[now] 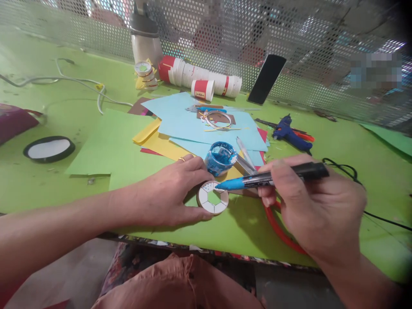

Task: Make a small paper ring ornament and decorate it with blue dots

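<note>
My left hand [174, 193] rests on the table, thumb and fingers closed around the edge of a small white paper ring [203, 200]. Black lines split the ring's face into segments around a green middle, and blue dots mark its upper segment. A blue-tipped marker [254, 180] is gripped in my right hand [312, 201], its tip at the ring's upper right, and I cannot tell if it touches. Just behind the ring stands an open jar of blue paint [218, 165]. Under my right hand lie red-handled scissors [279, 229], partly hidden.
Blue paper sheets [175, 122] carry a blue cutter [209, 109] and a tape roll [222, 126]. Behind stand stacked paper cups [183, 72], a bottle [146, 45] and a phone [268, 79]. A glue gun [288, 134] lies right, a black-rimmed oval [48, 149] left.
</note>
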Demonstrator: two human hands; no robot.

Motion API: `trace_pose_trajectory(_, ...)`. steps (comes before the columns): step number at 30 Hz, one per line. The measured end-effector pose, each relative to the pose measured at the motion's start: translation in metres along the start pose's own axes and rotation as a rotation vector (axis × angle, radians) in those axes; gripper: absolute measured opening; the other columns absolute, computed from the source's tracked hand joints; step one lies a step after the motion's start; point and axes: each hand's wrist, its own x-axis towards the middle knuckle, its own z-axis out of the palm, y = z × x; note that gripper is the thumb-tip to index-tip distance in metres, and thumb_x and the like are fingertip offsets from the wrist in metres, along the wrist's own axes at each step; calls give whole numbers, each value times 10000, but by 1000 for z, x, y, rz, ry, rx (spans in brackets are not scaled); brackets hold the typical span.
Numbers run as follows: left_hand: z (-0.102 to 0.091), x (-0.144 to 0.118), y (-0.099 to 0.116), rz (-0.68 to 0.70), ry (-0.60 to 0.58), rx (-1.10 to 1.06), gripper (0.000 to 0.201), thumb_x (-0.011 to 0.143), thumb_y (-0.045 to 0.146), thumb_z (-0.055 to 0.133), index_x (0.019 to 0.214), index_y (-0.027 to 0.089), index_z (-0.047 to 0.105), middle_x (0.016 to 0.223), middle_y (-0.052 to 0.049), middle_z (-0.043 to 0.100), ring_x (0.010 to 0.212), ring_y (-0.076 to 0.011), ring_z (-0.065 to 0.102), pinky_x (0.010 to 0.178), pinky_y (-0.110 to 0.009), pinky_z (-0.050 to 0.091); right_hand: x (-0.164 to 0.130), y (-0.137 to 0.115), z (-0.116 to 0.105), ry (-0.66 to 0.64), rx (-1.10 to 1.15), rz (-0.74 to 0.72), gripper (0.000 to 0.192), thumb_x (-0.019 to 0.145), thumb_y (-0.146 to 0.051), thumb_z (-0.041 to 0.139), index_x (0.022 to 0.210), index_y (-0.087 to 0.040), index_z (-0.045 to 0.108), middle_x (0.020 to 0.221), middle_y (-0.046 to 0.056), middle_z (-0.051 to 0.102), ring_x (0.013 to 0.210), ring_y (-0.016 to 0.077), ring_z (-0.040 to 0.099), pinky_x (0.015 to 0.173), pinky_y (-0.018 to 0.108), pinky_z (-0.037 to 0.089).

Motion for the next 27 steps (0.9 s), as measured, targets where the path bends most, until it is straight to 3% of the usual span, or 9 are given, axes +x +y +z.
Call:
trace_pose_trajectory(5, 1, 0, -1, 13, 9, 2, 312, 852, 375, 663, 1087, 171, 648, 1013, -69, 556, 954, -224, 530, 840, -366, 460, -2, -1, -1, -74, -93, -32, 132, 872, -323, 686, 757, -259, 695, 582, -16, 656, 490, 145, 584, 424, 289, 407)
trace_pose_trajectory(12, 1, 0, 0, 11, 9, 8, 295, 847, 357, 669, 1068, 163, 648, 1014, -75, 557, 961, -227, 528, 845, -366, 461, -3, -3, 1, -65, -116, -8, 212, 868, -409, 677, 760, -227, 695, 589, -16, 652, 497, 127, 592, 473, 271, 443)
trace_pose_trajectory(27, 1, -1, 0, 21, 16, 13, 308, 847, 370, 670, 1060, 148, 653, 1003, -80, 555, 960, -233, 526, 845, -372, 458, 0, 2, -1, -109, -189, -87, 160, 878, -359, 673, 781, -235, 699, 606, -24, 666, 478, 117, 584, 476, 261, 467)
